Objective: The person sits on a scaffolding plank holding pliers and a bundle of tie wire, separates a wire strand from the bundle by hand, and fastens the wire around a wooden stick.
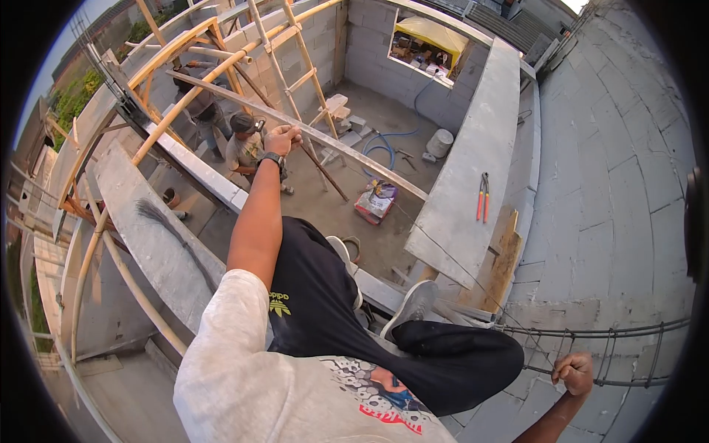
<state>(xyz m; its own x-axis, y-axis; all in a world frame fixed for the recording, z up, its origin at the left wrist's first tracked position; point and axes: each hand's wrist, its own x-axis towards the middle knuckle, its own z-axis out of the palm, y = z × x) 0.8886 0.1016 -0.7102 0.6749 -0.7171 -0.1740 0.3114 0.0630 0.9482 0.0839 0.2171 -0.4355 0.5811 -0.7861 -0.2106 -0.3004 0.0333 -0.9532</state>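
Observation:
My left hand [283, 140] is stretched forward over the room below, its fingers pinched together. A thin wire [443, 249] runs slantwise from near it across the board toward my right hand [574, 373]. That hand is closed on the wire, beside the reinforcing bar cage [605, 332] along the grey block wall. Pincers with orange-red handles [483, 198] lie on the wide grey board [473, 140] ahead and right. A bundle of dark wires [177, 240] rests on the plank [136, 214] to my left. My legs are bent, one shoe [413, 306] at the wall edge.
Two people stand below, one in a cap [242, 122]. A bamboo ladder [299, 66] leans in the room. On the floor are a bag [377, 199], blue hose [384, 144], white bucket [440, 142] and blocks [336, 105]. A narrow beam [354, 156] crosses the opening; bamboo poles [148, 140] stand left.

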